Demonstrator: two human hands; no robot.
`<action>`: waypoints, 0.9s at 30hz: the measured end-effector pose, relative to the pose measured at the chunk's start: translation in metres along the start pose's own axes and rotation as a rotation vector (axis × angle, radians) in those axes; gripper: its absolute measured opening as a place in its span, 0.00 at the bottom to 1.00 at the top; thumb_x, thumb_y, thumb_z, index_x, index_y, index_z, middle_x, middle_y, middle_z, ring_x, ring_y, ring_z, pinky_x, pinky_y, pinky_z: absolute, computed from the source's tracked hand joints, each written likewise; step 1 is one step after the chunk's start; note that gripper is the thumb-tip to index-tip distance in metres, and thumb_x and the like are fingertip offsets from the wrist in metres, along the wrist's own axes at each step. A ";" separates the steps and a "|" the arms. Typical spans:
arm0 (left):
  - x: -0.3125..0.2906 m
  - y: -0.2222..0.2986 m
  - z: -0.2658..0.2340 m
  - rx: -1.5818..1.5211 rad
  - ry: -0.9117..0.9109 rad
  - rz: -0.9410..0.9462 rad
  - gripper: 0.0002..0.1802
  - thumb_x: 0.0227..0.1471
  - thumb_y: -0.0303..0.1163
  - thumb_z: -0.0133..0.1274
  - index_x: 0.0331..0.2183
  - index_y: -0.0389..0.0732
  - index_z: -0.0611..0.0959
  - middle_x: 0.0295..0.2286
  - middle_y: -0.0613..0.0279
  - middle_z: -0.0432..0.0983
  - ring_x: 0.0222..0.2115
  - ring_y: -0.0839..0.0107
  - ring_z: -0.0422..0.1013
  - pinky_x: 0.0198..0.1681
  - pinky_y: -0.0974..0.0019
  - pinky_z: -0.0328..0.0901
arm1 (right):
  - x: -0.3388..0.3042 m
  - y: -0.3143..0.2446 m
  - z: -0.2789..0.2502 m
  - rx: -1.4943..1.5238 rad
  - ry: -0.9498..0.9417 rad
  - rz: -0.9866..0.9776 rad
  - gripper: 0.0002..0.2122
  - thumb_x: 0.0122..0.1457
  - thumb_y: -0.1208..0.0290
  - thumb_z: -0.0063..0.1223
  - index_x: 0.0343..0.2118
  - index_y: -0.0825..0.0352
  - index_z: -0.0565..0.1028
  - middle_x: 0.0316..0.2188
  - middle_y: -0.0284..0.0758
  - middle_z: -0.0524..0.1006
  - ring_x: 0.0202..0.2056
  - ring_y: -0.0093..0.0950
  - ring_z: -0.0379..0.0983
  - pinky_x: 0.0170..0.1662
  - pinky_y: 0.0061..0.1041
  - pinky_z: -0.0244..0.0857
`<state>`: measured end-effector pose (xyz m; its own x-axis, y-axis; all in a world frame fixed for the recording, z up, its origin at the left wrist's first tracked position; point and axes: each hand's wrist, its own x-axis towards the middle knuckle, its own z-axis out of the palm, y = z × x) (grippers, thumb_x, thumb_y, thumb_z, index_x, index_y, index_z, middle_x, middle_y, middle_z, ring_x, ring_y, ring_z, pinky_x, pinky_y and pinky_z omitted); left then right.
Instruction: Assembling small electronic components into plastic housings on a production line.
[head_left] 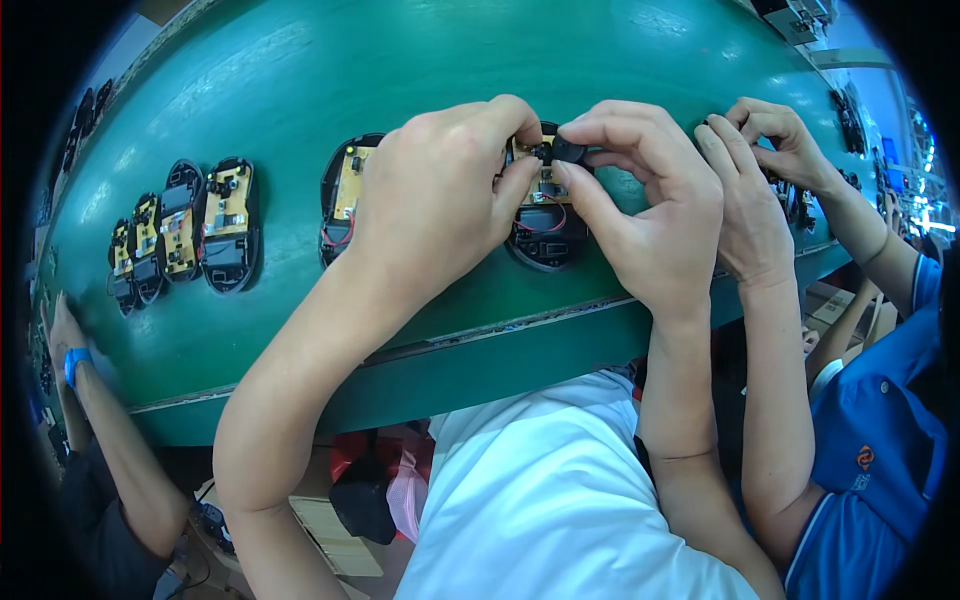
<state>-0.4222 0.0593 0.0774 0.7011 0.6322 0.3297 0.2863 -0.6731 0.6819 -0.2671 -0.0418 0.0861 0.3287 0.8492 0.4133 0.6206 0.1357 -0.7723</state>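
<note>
Over a black plastic housing (541, 250) with a tan circuit board and thin red wires, my two hands meet. My right hand (655, 195) pinches a small round black piece (569, 149) between thumb and fingers at the upper end of the board. My left hand (435, 185) is closed, its thumb and forefinger tips pressed in at the same spot beside a small black part; whatever they grip is mostly hidden. Another open housing (335, 205) with a tan board lies partly behind my left hand.
Several similar open housings (230, 225) stand in a row at left on the green table (480, 50). A co-worker's hands (755, 200) work close on my right. At the far left is another person's arm with a blue wristband (76, 360). The table's front edge runs below my hands.
</note>
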 end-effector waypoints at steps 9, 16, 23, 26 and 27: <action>-0.006 -0.002 -0.005 0.014 0.002 -0.003 0.09 0.50 0.29 0.64 0.35 0.38 0.84 0.18 0.60 0.72 0.18 0.68 0.69 0.24 0.64 0.64 | -0.002 0.001 0.005 0.031 -0.035 0.008 0.10 0.50 0.80 0.66 0.37 0.68 0.82 0.34 0.36 0.84 0.34 0.28 0.82 0.38 0.23 0.74; -0.005 -0.002 -0.003 0.016 0.002 0.001 0.09 0.50 0.28 0.62 0.35 0.37 0.84 0.17 0.60 0.71 0.18 0.68 0.69 0.24 0.64 0.64 | 0.000 0.004 0.002 -0.093 -0.100 -0.113 0.09 0.50 0.78 0.67 0.35 0.70 0.82 0.35 0.37 0.84 0.36 0.33 0.82 0.42 0.27 0.74; -0.004 -0.003 0.000 0.034 -0.008 0.035 0.09 0.51 0.28 0.62 0.36 0.37 0.83 0.18 0.59 0.71 0.18 0.66 0.69 0.24 0.63 0.64 | 0.003 0.008 -0.001 -0.104 -0.120 -0.066 0.09 0.49 0.77 0.67 0.35 0.70 0.82 0.34 0.38 0.84 0.37 0.35 0.82 0.42 0.28 0.74; -0.005 -0.004 -0.003 0.031 -0.010 0.056 0.09 0.51 0.28 0.61 0.36 0.38 0.83 0.18 0.58 0.71 0.18 0.65 0.69 0.25 0.63 0.64 | 0.004 0.001 0.001 -0.121 -0.100 -0.060 0.08 0.49 0.77 0.66 0.33 0.69 0.82 0.33 0.38 0.84 0.36 0.36 0.82 0.41 0.30 0.74; -0.005 -0.004 -0.003 0.028 -0.008 0.063 0.09 0.51 0.28 0.61 0.36 0.38 0.83 0.18 0.58 0.71 0.19 0.64 0.70 0.25 0.62 0.65 | 0.005 0.000 0.000 -0.169 -0.109 -0.102 0.07 0.49 0.78 0.65 0.32 0.69 0.81 0.32 0.37 0.84 0.35 0.37 0.81 0.39 0.31 0.73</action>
<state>-0.4288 0.0604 0.0750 0.7233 0.5854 0.3662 0.2594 -0.7219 0.6415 -0.2659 -0.0369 0.0885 0.1845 0.8868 0.4238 0.7604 0.1443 -0.6332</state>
